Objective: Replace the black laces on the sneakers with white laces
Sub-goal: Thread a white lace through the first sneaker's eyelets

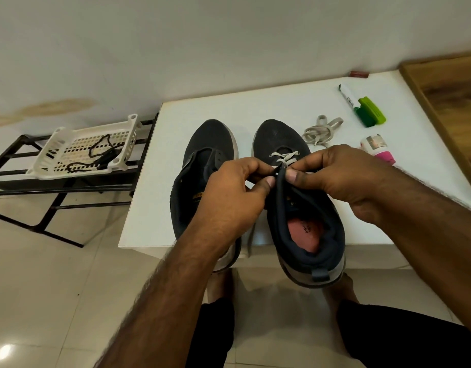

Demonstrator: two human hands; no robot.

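Fingers of both the left hand [237, 187] and right hand [335, 176] pinch the white lace [283, 158] on the right sneaker [300, 197]; laced rows lie at twelve o'clock from them.

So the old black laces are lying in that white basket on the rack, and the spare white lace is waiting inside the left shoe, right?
Not quite. The head view shows the black laces in the white basket, but the spare white lace lies on the table, right of the shoes.

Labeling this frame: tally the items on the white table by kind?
Sneakers: 2, left sneaker, right sneaker
White laces: 2, threaded lace, loose lace
Markers: 1, marker
Green objects: 1
Pink-capped bottles: 1
Total: 7
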